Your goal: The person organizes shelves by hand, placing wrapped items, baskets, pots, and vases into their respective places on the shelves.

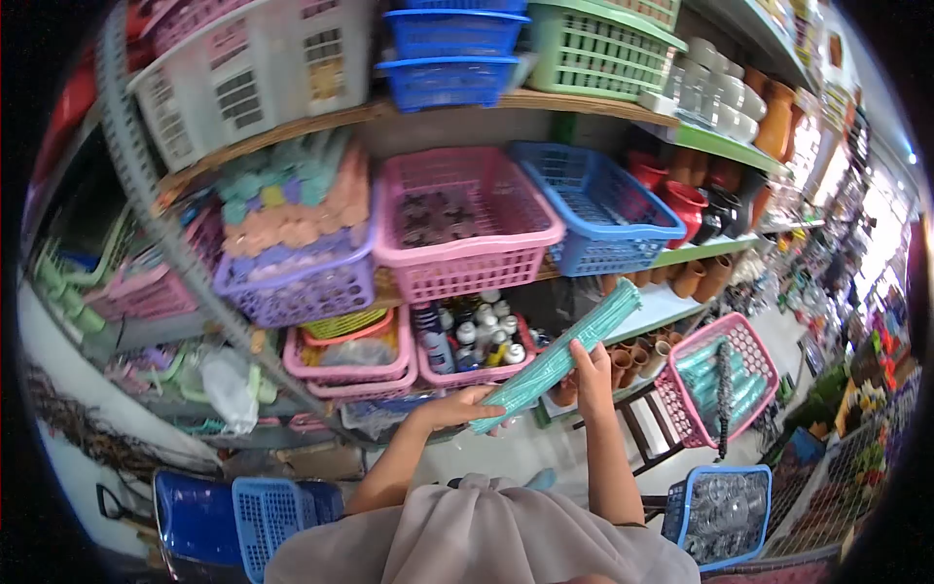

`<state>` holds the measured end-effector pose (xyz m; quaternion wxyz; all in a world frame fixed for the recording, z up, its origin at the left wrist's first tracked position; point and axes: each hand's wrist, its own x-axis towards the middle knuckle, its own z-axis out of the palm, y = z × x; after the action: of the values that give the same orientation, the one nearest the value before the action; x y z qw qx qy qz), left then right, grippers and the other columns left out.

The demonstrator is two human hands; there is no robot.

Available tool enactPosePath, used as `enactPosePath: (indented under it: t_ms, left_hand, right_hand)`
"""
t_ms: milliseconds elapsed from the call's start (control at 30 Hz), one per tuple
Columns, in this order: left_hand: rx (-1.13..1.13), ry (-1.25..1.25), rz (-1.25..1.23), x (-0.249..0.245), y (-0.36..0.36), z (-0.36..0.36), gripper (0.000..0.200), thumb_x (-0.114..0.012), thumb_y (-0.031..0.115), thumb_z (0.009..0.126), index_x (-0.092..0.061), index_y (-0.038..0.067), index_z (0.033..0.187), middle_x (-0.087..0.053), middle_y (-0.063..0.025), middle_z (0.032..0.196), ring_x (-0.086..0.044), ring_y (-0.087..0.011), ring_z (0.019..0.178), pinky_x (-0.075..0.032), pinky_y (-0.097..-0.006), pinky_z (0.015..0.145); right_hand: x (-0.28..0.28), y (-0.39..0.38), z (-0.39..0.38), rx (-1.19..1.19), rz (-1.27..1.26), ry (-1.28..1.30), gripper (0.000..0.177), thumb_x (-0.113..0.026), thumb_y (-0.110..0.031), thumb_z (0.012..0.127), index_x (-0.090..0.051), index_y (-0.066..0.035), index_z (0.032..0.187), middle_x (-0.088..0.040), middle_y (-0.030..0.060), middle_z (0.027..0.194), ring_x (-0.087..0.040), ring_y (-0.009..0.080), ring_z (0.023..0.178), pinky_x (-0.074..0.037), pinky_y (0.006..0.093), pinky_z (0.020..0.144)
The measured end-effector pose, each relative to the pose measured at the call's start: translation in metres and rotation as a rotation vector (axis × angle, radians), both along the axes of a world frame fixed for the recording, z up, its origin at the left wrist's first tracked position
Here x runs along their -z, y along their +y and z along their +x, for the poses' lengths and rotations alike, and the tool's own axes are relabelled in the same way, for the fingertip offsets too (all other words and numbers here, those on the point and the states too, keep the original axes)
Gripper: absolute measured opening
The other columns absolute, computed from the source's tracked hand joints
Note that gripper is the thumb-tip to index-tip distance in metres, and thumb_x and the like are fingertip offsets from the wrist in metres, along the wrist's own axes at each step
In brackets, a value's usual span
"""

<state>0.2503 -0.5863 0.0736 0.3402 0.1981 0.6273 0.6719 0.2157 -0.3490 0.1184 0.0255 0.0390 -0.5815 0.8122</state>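
A long teal bundle of thin strands (555,365) is held at a slant in front of my body, its upper end toward the right. My left hand (465,407) is closed round its lower end. Higher up the bundle, my right hand (590,370) grips it with the thumb on top. Beyond the bundle, a pink basket (477,263) with some dark items inside sits on the middle shelf, beside a blue basket (613,248). To the right, a lower pink basket (681,389) holds similar teal bundles.
A purple basket (297,292) full of coloured bundles stands on the left of the shelf. Bottles fill a lower pink bin (472,377). A blue basket of clear items (691,526) is at the lower right, and a metal shelf post (180,243) rises at left.
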Motion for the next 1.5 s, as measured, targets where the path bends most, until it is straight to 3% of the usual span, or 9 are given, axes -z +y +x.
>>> enactPosePath:
  t_ms: [400,600,667,733,767,933,967,1133,1500]
  left_hand:
    - [-0.58,0.089,0.126,0.014,-0.137,0.105,0.041,-0.057,0.028,0.094,-0.049,0.003,0.125,-0.06,-0.0022,0.094,-0.059,-0.01,0.083,-0.048,-0.0257,0.076]
    - [-0.988,0.301,0.16,-0.011,-0.177,0.107,0.029,-0.057,0.021,0.093,-0.055,0.002,0.114,-0.059,-0.0048,0.098,-0.06,-0.0166,0.088,-0.049,-0.031,0.081]
    - [-1.196,1.061,-0.655,-0.035,-0.193,0.103,0.028,-0.059,0.015,0.089,-0.056,0.003,0.114,-0.057,-0.0098,0.111,-0.056,-0.027,0.102,-0.045,-0.0379,0.09]
    - [-1.309,1.136,-0.801,-0.059,-0.208,0.094,0.033,-0.06,0.014,0.086,-0.054,0.005,0.117,-0.054,-0.011,0.118,-0.05,-0.0298,0.111,-0.04,-0.0415,0.096]
    - [-1.394,1.212,-0.939,-0.071,-0.214,0.09,0.039,-0.061,0.013,0.083,-0.053,0.006,0.121,-0.051,-0.0122,0.125,-0.045,-0.0326,0.12,-0.034,-0.0451,0.103]
    - [-1.465,1.283,-1.19,-0.11,-0.246,0.062,0.052,-0.062,0.02,0.082,-0.046,0.009,0.13,-0.044,-0.0109,0.135,-0.033,-0.0297,0.132,-0.021,-0.0525,0.11]
    - [-1.432,1.255,-1.246,-0.108,-0.254,0.056,0.056,-0.063,0.022,0.082,-0.043,0.009,0.132,-0.042,-0.0106,0.137,-0.031,-0.0294,0.134,-0.018,-0.0548,0.111]
    - [-1.43,1.252,-1.31,-0.098,-0.259,0.052,0.063,-0.064,0.028,0.081,-0.038,0.009,0.135,-0.038,-0.0097,0.138,-0.027,-0.0285,0.136,-0.018,-0.0595,0.108]
    - [-1.474,1.218,-1.242,-0.087,-0.257,0.038,0.077,-0.073,0.029,0.07,-0.035,0.008,0.134,-0.033,-0.011,0.139,-0.021,-0.0314,0.138,-0.016,-0.0613,0.107]
  right_hand:
    - [-0.042,-0.133,0.035,-0.365,0.07,0.2,0.025,-0.062,-0.005,0.087,-0.051,0.001,0.109,-0.059,0.0078,0.098,-0.058,0.0145,0.083,-0.05,0.0275,0.07]
    - [-0.091,-0.171,0.017,-0.054,-0.008,0.522,0.031,-0.061,-0.011,0.089,-0.051,0.001,0.116,-0.06,0.0117,0.107,-0.058,0.0179,0.095,-0.049,0.0306,0.079]
    - [-0.121,-0.195,0.009,-0.028,-0.024,0.705,0.035,-0.057,-0.013,0.092,-0.048,0.001,0.122,-0.06,0.0143,0.113,-0.06,0.019,0.096,-0.053,0.0296,0.07]
    - [-0.148,-0.223,0.004,-0.139,-0.021,0.786,0.037,-0.058,-0.014,0.092,-0.048,0.0,0.125,-0.06,0.0134,0.112,-0.061,0.0191,0.096,-0.055,0.0304,0.071]
    - [-0.163,-0.239,0.01,-0.221,-0.079,0.652,0.037,-0.068,-0.009,0.085,-0.054,0.002,0.117,-0.062,0.0104,0.106,-0.059,0.0166,0.094,-0.047,0.0296,0.085]
    - [-0.183,-0.328,-0.017,-0.305,0.207,0.86,0.036,-0.076,-0.015,0.079,-0.058,0.001,0.105,-0.065,0.0131,0.096,-0.061,0.0154,0.085,-0.049,0.0289,0.074]
    - [-0.17,-0.353,-0.049,-0.109,0.414,1.067,0.041,-0.078,-0.019,0.076,-0.057,0.001,0.104,-0.066,0.0148,0.09,-0.064,0.0197,0.077,-0.05,0.0306,0.07]
    - [-0.183,-0.409,-0.045,-0.478,0.631,0.98,0.054,-0.079,-0.029,0.074,-0.05,0.002,0.108,-0.065,0.0181,0.078,-0.064,0.0338,0.069,-0.05,0.0385,0.064]
    - [-0.12,-0.474,-0.079,-0.353,0.444,1.002,0.047,-0.074,-0.008,0.074,-0.044,0.004,0.109,-0.059,0.0227,0.097,-0.061,0.036,0.09,-0.051,0.0404,0.073]
